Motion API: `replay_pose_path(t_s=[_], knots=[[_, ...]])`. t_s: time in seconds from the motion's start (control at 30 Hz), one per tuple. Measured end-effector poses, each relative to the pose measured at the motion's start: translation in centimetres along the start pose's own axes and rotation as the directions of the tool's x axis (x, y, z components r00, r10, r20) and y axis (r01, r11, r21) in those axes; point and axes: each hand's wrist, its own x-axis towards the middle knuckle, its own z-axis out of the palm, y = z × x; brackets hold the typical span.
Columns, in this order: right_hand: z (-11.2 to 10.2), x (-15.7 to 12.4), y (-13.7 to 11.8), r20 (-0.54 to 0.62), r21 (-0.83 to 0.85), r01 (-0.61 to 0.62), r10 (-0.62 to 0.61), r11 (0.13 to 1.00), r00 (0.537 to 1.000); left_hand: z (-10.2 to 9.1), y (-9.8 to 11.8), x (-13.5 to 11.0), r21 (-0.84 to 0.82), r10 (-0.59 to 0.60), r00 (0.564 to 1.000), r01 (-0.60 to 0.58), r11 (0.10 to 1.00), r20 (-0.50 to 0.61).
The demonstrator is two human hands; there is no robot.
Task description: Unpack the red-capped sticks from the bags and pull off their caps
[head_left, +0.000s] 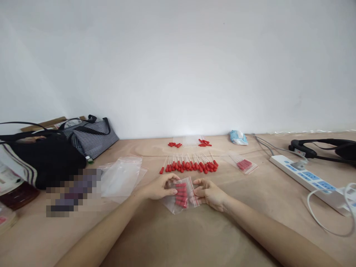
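Note:
Between my two hands is a clear zip bag (170, 204) with a red seal line, holding several red-tipped sticks (181, 195) side by side. My left hand (161, 187) pinches the bag's left side, thumb on top. My right hand (210, 193) has its fingers closed at the sealed right edge. Just beyond lies a row of loose red-tipped sticks (191, 166) with thin white stems pointing away from me. To the right, another zip bag (248, 170) lies flat with red-tipped sticks inside.
Flat clear bags (121, 180) are stacked at the left, near a striped bag (96, 139) and a black bag (59, 159). More red-tipped sticks (205, 143) lie by the wall. A blue-white packet (238, 137), a power strip (306, 178) with cables and a black headset (306, 148) are right.

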Motion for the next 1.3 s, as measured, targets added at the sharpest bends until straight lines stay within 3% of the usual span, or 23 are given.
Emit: replay_pose_path(t_s=[0.1, 0.17, 0.37, 0.53, 0.73, 0.8, 0.83, 0.9, 1.0, 1.1, 1.2, 1.3], knots=[[-0.2, -0.2, -0.3, 0.022, -0.042, -0.004, 0.005, 0.999, 1.000, 0.6, 0.8, -0.1, 0.124, 0.124, 0.983, -0.107, 0.986, -0.134], [-0.1, -0.2, -0.4, 0.029, -0.043, 0.005, -0.004, 0.999, 1.000, 1.6, 1.5, 0.2, 0.219, 0.252, 0.953, -0.214, 0.952, -0.167], [0.3, -0.4, -0.2, 0.034, -0.038, 0.066, -0.065, 0.997, 0.997, 3.4, 1.7, 1.9, 0.508, 0.491, 0.869, -0.398, 0.764, -0.058], [0.2, -0.2, 0.3, 0.012, 0.008, 0.141, -0.141, 0.990, 0.990, 3.4, 1.1, 2.6, 0.602, 0.590, 0.807, -0.455, 0.657, -0.034], [0.0, -0.2, 0.9, 0.141, -0.215, 0.331, -0.306, 0.919, 0.941, 3.5, 0.9, 2.0, 0.556, 0.608, 0.788, -0.464, 0.689, -0.096], [0.0, -0.5, 1.0, 0.196, -0.387, 0.452, -0.407, 0.804, 0.892, 3.5, 0.7, 1.7, 0.543, 0.606, 0.787, -0.459, 0.703, -0.118], [-0.1, -0.6, 1.1, 0.240, -0.492, 0.521, -0.466, 0.697, 0.851, 3.4, 0.6, 1.6, 0.537, 0.605, 0.786, -0.459, 0.708, -0.126], [-0.2, -0.9, 1.1, 0.359, -0.671, 0.629, -0.569, 0.394, 0.740, 3.3, 0.5, 1.5, 0.532, 0.605, 0.787, -0.464, 0.709, -0.119], [-0.5, -0.6, 1.1, 0.552, -0.753, 0.653, -0.623, -0.087, 0.554, 3.2, 0.4, 1.5, 0.556, 0.619, 0.781, -0.480, 0.679, -0.083], [-0.9, 0.1, 1.1, 0.698, -0.700, 0.572, -0.576, -0.427, 0.426, 3.2, 0.5, 1.5, 0.629, 0.633, 0.773, -0.479, 0.612, -0.028], [-1.0, 0.6, 1.0, 0.779, -0.625, 0.514, -0.515, -0.587, 0.358, 3.2, 0.7, 1.6, 0.689, 0.635, 0.770, -0.492, 0.532, 0.059], [-0.9, 0.6, 0.9, 0.815, -0.580, 0.494, -0.468, -0.648, 0.342, 3.0, 0.9, 1.7, 0.680, 0.642, 0.755, -0.539, 0.497, 0.129]])
